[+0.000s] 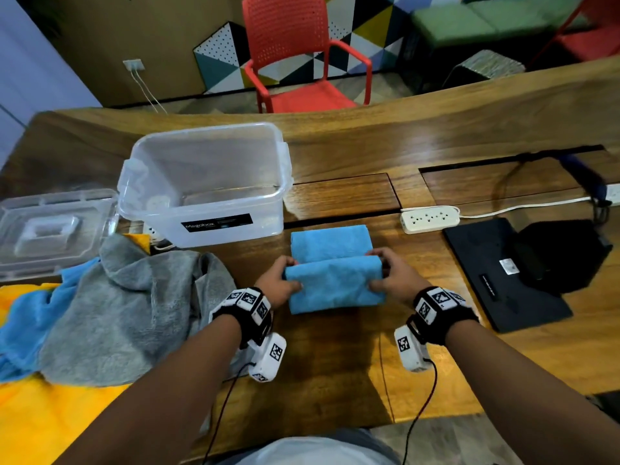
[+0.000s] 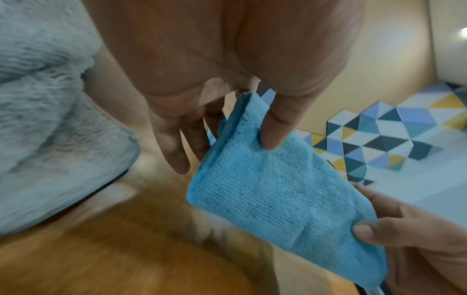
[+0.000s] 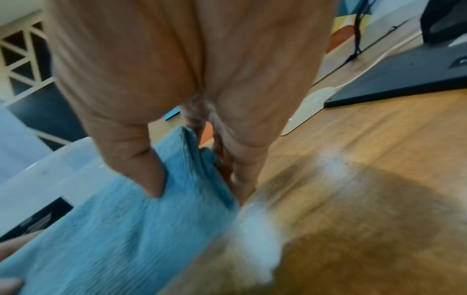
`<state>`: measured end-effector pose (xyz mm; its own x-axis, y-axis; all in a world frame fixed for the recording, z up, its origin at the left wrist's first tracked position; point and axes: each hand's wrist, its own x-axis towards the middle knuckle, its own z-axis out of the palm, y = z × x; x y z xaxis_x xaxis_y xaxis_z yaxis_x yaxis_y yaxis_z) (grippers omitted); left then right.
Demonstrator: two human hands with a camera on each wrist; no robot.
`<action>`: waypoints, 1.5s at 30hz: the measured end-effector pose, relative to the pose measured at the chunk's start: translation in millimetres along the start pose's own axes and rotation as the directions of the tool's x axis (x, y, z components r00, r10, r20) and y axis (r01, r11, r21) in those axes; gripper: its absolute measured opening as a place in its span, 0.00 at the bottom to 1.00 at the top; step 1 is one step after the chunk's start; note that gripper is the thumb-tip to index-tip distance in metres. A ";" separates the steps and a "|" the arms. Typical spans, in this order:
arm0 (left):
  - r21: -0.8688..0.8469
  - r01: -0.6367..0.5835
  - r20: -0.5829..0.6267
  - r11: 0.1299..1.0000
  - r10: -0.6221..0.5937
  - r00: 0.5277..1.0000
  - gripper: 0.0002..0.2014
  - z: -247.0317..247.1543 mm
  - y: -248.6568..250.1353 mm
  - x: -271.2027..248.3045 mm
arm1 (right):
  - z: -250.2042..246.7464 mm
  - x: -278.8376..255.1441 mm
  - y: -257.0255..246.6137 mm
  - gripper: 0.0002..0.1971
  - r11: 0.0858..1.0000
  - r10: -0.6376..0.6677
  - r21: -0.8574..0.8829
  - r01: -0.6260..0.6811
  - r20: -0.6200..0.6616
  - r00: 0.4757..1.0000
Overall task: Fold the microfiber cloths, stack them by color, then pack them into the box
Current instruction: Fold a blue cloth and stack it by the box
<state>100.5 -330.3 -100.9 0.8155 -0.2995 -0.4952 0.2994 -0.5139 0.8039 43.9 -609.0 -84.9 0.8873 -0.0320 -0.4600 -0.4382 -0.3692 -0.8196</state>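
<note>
A folded blue cloth (image 1: 335, 283) hangs between my two hands just above the wooden table (image 1: 335, 364). My left hand (image 1: 280, 280) pinches its left edge, thumb on the near face. My right hand (image 1: 391, 275) pinches its right edge the same way. The left wrist view shows the thumb pressed on the blue cloth (image 2: 272, 195); the right wrist view shows the blue cloth (image 3: 131, 225) held between thumb and fingers. Behind it, another folded blue cloth (image 1: 330, 243) lies flat on the table. The clear plastic box (image 1: 208, 186) stands open at the back left.
A loose pile at the left holds a grey cloth (image 1: 131, 307), a blue cloth (image 1: 30, 320) and yellow cloths (image 1: 50, 421). The box lid (image 1: 50, 229) lies far left. A white power strip (image 1: 429, 219) and a black laptop (image 1: 503, 273) sit at the right.
</note>
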 end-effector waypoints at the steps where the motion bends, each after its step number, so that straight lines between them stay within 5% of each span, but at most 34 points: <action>1: -0.020 -0.009 -0.019 1.000 0.008 1.000 0.19 -3.3 4.9 5.7 | -1.8 5.8 -2.2 0.32 0.999 -0.014 0.046 0.016 -0.044 0.999; 6: -0.067 -0.016 -0.160 0.998 0.005 0.987 0.25 -14.9 26.3 35.5 | -5.6 35.7 -15.9 0.32 0.988 -0.047 0.129 0.082 -0.249 0.967; 14: 0.040 -0.012 -0.250 0.999 0.022 0.968 0.30 -15.0 38.2 70.6 | -5.5 74.1 -20.7 0.20 0.995 -0.092 -0.077 0.066 -0.411 0.907; 22: 0.205 0.019 -0.278 0.978 0.040 0.960 0.13 -4.5 31.8 77.2 | -5.2 82.4 -11.2 0.08 0.977 -0.076 -0.213 -0.006 -0.373 0.925; 29: 0.341 -0.014 -0.181 0.940 0.080 0.980 0.21 -3.8 23.2 76.1 | 2.4 81.8 -4.7 0.26 0.917 -0.100 -0.399 0.000 -0.229 0.968; 35: 0.560 -0.010 -0.081 0.828 0.067 0.994 0.28 1.6 7.4 67.9 | 6.9 77.8 7.7 0.26 0.605 -0.278 -0.793 0.075 -0.122 0.953; 45: 0.685 0.061 0.056 0.726 -0.135 0.989 0.28 -8.2 7.0 73.1 | 11.2 77.8 -2.9 0.25 0.638 0.026 -0.767 -0.071 -0.071 0.997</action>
<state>166.2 -349.2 -128.8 0.7383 -0.2719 -0.6172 -0.0722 -0.9417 0.3286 112.5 -600.0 -122.1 0.8835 -0.1074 -0.4559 -0.2325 -0.9455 -0.2278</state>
